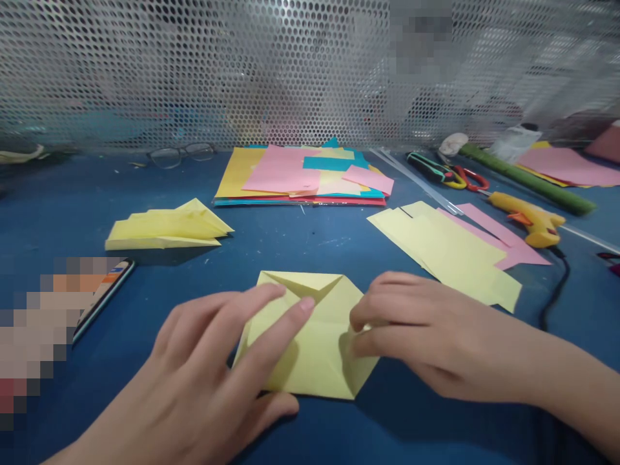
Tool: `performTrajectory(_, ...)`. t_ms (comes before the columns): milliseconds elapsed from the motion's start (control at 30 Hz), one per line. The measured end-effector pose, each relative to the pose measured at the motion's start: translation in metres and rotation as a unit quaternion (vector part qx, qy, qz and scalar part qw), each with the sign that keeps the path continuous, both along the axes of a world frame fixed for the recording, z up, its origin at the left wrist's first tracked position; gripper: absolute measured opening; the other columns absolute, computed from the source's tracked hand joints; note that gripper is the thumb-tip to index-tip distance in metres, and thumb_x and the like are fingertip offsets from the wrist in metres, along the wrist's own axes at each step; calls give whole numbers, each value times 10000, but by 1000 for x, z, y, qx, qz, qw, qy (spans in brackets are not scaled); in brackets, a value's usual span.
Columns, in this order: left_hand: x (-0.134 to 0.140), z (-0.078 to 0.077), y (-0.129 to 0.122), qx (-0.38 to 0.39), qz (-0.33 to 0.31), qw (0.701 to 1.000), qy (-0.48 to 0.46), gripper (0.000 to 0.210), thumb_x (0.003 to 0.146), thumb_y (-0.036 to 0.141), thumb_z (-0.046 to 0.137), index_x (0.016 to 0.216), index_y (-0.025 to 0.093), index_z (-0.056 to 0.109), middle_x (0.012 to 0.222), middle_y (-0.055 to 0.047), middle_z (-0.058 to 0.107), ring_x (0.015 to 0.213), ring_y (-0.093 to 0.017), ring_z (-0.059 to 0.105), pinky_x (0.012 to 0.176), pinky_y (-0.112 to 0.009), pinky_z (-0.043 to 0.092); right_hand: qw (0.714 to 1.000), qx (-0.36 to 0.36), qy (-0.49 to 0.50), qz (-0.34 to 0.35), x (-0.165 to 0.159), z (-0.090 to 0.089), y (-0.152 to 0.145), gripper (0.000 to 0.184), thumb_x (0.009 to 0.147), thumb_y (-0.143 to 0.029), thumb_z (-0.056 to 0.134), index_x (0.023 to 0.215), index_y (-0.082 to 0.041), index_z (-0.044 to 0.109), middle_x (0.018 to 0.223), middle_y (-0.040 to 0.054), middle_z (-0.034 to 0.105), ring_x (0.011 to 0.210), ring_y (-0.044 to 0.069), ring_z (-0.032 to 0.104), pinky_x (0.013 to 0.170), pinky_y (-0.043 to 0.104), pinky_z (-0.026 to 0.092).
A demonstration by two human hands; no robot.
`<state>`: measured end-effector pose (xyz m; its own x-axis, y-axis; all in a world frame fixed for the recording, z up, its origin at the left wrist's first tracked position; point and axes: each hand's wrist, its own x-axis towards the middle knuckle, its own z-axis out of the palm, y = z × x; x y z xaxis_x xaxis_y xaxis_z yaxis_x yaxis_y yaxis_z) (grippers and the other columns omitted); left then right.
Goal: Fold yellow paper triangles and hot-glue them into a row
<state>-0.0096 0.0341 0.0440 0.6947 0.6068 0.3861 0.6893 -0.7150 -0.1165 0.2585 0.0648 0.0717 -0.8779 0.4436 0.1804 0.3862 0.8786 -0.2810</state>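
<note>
A pale yellow sheet of paper lies in front of me with its edges folded inward and a triangular pocket at its top. My left hand rests over its left side, fingers stretched and spread, the index fingertip on the paper near the pocket and the thumb by the bottom edge. My right hand has its fingers curled together at the paper's right edge, pinching it there; the fingertips are partly hidden. Beyond the left hand sits a folded yellow paper piece with layered pleats.
A stack of coloured paper stands at the back. On the right are cut yellow sheets, a yellow glue gun with a black cord, scissors and a green stick. A phone lies left; glasses sit behind.
</note>
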Motion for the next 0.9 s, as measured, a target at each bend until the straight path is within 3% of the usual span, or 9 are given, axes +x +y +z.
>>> performTrajectory(133,-3,-3,1,-4,29,1000,-12,568,973,482,406,1403,122,314,1231,-144,434,1090,-305,491,920,-425,440,998,-54,-16,1,-7,-5,-4,293,862,-24,423,940,-134,684,906,75,658,852,181,567,787,298,433)
performTrajectory(300,-7,-9,4,-123,-7,992,-27,332,984,470,417,1212,232,455,1111,-47,588,975,-195,611,806,-268,517,993,-115,3,-10,-10,-6,-5,130,921,-177,547,899,-139,670,867,51,638,840,153,560,765,258,421)
performTrajectory(400,-7,-8,4,-138,-31,989,-45,183,995,396,408,1068,254,498,1036,-16,634,916,-170,634,727,-225,521,991,-132,9,-26,-13,-6,-7,221,900,-373,634,854,-156,639,842,28,611,802,146,534,745,260,407)
performTrajectory(500,-7,-4,4,-201,-37,977,-55,86,977,317,451,944,261,507,882,27,629,777,-135,626,662,-192,501,989,-131,-2,-66,-20,-9,-12,336,863,-502,649,790,-180,588,790,-7,574,746,140,501,725,277,373)
performTrajectory(633,-8,-5,5,-232,-4,971,-54,126,962,236,436,866,257,515,755,54,591,633,-119,573,590,-190,462,983,-140,4,-119,-27,-14,-18,269,931,-397,593,772,-183,560,772,-27,556,750,128,505,778,295,337)
performTrajectory(833,-6,-13,2,-255,17,964,-69,93,972,227,415,907,254,476,806,42,592,670,-118,583,546,-175,440,970,-192,8,-152,-28,-13,-23,286,885,-406,657,750,-183,539,775,-40,546,755,123,498,754,295,325)
performTrajectory(900,-5,-15,3,-258,2,962,-92,65,971,236,409,997,260,464,861,35,595,727,-117,600,616,-172,470,964,-205,7,-170,-29,-12,-24,302,861,-420,682,745,-184,534,787,-38,551,758,128,496,763,304,328)
